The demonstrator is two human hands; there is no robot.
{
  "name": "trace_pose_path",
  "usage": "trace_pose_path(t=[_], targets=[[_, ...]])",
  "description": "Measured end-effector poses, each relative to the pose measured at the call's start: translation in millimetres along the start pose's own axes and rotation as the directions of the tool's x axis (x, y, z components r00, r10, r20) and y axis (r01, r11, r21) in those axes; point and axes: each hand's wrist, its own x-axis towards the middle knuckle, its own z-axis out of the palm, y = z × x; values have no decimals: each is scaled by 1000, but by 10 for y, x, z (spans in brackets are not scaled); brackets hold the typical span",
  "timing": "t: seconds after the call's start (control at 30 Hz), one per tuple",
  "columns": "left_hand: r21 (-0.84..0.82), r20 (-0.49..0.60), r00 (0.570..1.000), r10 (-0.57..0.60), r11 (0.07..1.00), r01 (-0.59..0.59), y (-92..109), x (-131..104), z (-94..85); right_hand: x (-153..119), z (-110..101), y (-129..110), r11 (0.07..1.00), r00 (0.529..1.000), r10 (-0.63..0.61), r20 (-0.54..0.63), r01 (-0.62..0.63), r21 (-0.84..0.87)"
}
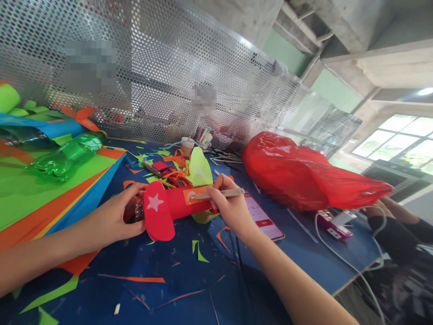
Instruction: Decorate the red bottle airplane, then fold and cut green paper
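Note:
A plastic bottle wrapped in red paper (177,205) lies sideways above the blue table, with a red paper wing piece bearing a white star (158,210) and a light green paper fin (200,167). My left hand (130,212) is wrapped round the bare brown end of the bottle. In my right hand (228,201) is a pale marker (218,194), held like a pen. Its tip rests on an orange paper patch (192,196) on the bottle's side, where a whitish round mark shows.
Behind the bottle lie paper scraps and a cutter knife (153,169). A phone (264,216) and a red plastic bag (287,174) are at right, beside a power strip (333,225) with a white cable. Coloured sheets (77,185) and a green bottle (67,155) fill the left. Another person's sleeve (389,230) shows at right.

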Motion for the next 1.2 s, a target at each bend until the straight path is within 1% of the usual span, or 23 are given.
trace_pose_path(t=[0.1,0.27,0.47,0.73,0.97,1.07,1.2], targets=[[1,18,1000,-16,1000,16,31,-4,-6,-1,-1,-1,1000,1000,-1,-20,1,-11],[-11,30,999,-30,999,30,38,-6,-8,-7,1,-3,1000,1000,10,-18,-10,-15],[50,36,998,-60,997,58,7,-10,-11,-6,-1,-4,1000,1000,-6,-14,6,-7],[11,40,996,-75,997,74,-54,-14,3,-9,-8,0,1000,1000,-8,-15,8,-16],[53,21,999,-29,998,28,10,-9,-12,-9,-4,-10,1000,1000,4,-3,-4,-7],[50,26,999,-39,998,38,-4,-16,-17,-6,-7,-3,1000,1000,3,0,-3,-15],[57,31,999,-42,998,40,-33,-16,-16,-5,-17,8,1000,999,-15,-32,14,-17]])
